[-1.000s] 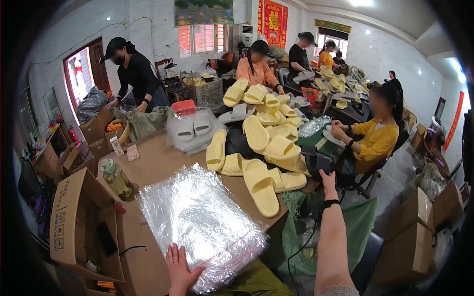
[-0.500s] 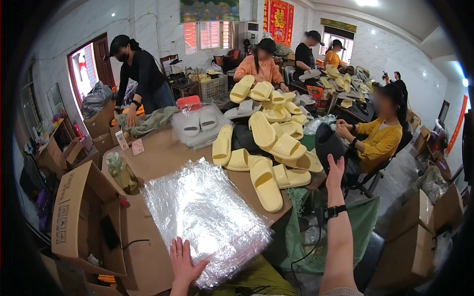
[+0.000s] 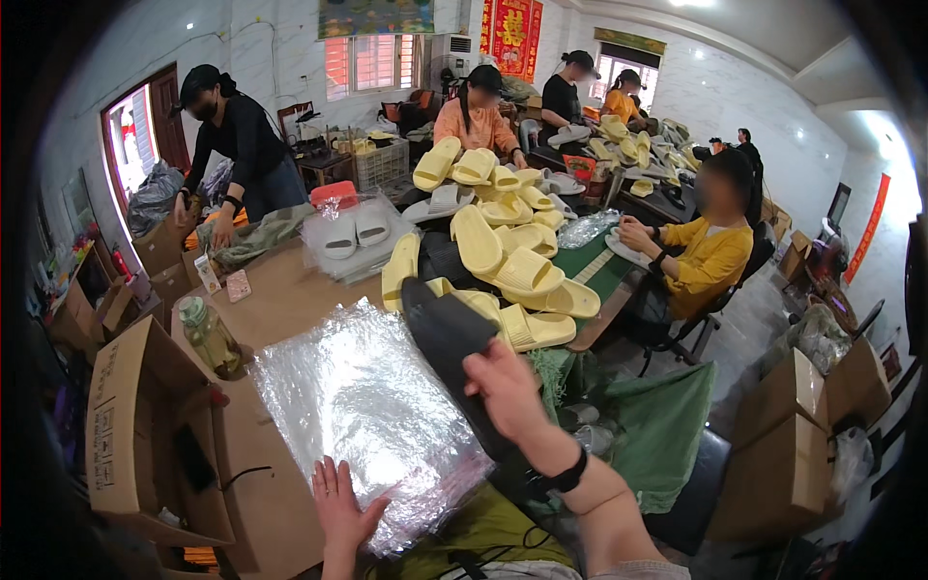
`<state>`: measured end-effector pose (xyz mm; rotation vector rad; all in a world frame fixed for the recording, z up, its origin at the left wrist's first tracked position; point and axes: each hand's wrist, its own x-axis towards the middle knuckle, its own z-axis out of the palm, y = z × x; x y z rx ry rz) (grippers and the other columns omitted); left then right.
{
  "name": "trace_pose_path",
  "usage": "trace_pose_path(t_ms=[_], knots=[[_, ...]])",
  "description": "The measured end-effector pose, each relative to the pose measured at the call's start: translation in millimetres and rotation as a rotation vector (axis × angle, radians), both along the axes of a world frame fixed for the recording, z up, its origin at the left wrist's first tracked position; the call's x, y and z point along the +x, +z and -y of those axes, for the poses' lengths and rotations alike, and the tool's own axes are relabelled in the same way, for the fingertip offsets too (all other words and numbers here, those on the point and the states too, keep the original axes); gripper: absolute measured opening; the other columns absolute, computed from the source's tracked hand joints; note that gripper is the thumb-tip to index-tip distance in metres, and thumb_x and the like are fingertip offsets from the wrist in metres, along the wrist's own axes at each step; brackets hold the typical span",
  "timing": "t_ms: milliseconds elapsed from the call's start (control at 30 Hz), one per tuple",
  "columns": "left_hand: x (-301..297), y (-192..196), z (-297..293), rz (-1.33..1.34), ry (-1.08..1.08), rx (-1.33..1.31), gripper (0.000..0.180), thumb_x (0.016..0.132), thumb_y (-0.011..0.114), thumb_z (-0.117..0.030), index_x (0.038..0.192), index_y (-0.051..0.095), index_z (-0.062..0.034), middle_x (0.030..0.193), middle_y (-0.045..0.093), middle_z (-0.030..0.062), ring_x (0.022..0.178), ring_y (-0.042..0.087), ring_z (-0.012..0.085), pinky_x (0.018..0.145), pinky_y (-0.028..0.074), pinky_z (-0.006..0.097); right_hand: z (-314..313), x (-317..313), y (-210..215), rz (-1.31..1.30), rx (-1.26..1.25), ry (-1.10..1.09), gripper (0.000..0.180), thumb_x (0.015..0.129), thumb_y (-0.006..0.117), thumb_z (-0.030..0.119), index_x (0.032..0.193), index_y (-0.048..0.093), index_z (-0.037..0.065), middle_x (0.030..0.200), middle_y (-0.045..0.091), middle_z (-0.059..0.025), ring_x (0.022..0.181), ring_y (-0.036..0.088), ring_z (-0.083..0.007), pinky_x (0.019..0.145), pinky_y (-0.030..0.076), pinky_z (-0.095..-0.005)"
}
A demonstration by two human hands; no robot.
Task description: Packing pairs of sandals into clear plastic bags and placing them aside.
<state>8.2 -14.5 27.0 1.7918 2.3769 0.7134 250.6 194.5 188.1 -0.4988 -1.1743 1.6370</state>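
- the step in hand looks like bagging footwear: the right hand lifts a black slipper above the stack of clear plastic bags that lies on the brown surface; the left hand rests flat on the near edge of that stack
- right hand: fingers closed around the near end of the black slipper, thumb on top; the slipper is held clear of the surface, tilted, its far end pointing toward the heap of yellow slippers
- left hand: fingers spread and laid flat, gripping nothing; it presses on the top bag at the stack's near corner
- the black slipper sits in the air between the bag stack and the yellow heap, over the stack's right edge, touching only the right hand
- by my judgement the next move calls for the left fingers to pinch up the top bag and part its mouth, since the sheets look slippery and may lift together; the right hand would then need to steer the slipper toe-first into the opening
- around them: an open cardboard box to the left of the stack; a greenish bottle just beyond it; a clear bag with a white pair at the far end of the surface; a green sack hanging at the right
- other people work nearby: one in black bending at the far left, one in yellow seated to the right
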Motion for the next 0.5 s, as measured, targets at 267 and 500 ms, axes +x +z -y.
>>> trace_pose_path(t_ms=[267,500], knots=[[-2,-11,2,-0.043,-0.042,0.041,0.099,0.075,0.075,-0.058,0.143,0.044,0.0058,0.157,0.029,0.0314,0.149,0.021,0.0479,0.120,0.017,0.059,39,-110,-104,0.098,-0.012,0.198,0.027,0.097,0.063,0.010,0.121,0.051,0.003,0.097,0.057,-0.0010,0.077,0.054,-0.0078,0.068,0.047,-0.0232],[-1,-8,4,-0.020,0.001,0.031,0.101,0.075,0.075,-0.061,0.144,0.044,0.0059,0.157,0.030,0.0312,0.148,0.020,0.0489,0.120,0.017,0.058,55,-113,-181,0.392,0.055,0.567,0.044,0.096,0.063,0.011,0.135,0.048,-0.003,0.111,0.065,-0.0104,0.093,0.065,-0.0166,0.081,0.053,-0.0295]])
